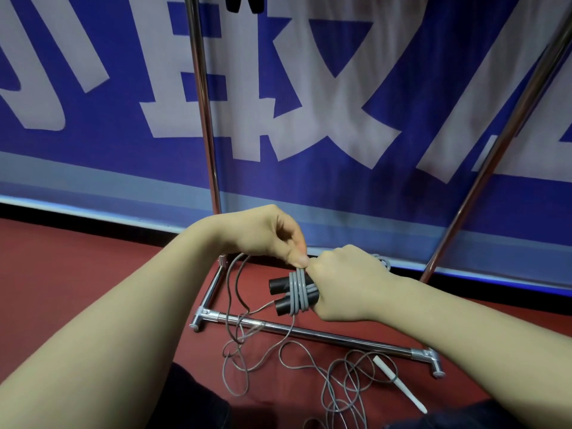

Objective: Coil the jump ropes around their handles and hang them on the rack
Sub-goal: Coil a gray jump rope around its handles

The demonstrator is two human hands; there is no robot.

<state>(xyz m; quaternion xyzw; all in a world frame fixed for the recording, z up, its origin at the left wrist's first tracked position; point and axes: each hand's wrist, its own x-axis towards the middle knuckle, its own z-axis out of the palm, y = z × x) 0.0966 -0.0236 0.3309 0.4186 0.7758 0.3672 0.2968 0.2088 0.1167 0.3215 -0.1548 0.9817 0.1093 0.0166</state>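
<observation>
Dark trousers (198, 397) edge the bottom of my feed, with both forearms reaching out over them. At centre, two black handles (278, 286) lie side by side, their long axis running 9 to 3 o'clock, free ends toward 9. The right hand (343, 286) is curled round their 3 o'clock ends, holding the pair together. Several turns of grey rope (298, 294) cross them at right angles. At 12 o'clock of that bundle, touching it, the left hand (269, 239) pinches the strand between thumb and forefinger (so it is the hand nearer the working end). From 6 o'clock the slack (241, 360) drops in loose loops to the red floor (93, 274), crossing the rack (309, 332) at its base bar. I judge the next turn must go over the top and down across the handles' axis, so the left hand leads. Toward 5 o'clock a white handle (399, 385) lies among more tangled cord.
</observation>
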